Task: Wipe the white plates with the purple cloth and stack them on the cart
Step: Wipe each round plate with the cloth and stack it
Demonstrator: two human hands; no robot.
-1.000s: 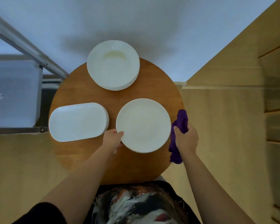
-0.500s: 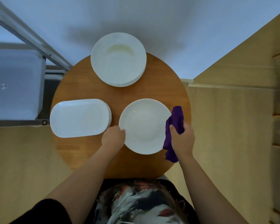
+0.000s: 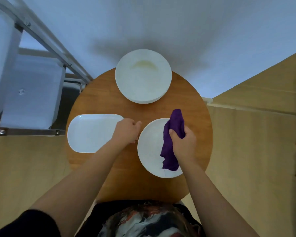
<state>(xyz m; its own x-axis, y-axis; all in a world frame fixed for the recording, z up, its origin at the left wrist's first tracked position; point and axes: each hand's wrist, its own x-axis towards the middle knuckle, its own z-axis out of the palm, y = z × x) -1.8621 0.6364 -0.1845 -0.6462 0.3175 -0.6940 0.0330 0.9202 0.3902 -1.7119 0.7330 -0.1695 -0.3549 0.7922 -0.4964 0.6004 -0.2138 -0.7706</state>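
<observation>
Right hand (image 3: 184,144) grips purple cloth (image 3: 173,139) on the near round plate (image 3: 149,147); left hand (image 3: 126,131) steadies its left rim, fingers curled, grip unclear. Wiping under way; next, rub across, then the cart (image 3: 29,93) left of it.

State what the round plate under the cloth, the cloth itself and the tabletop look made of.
Round plate: likely glazed ceramic, smooth white; could be melamine.
Cloth: soft woven fabric, purple, frayed threads at its lower edge.
Tabletop: wood or wood-look laminate, brown, faint grain.

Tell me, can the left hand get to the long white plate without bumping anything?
Probably yes. The left hand already sits at the right end of the long white plate, and nothing lies between them on the round table.
</observation>
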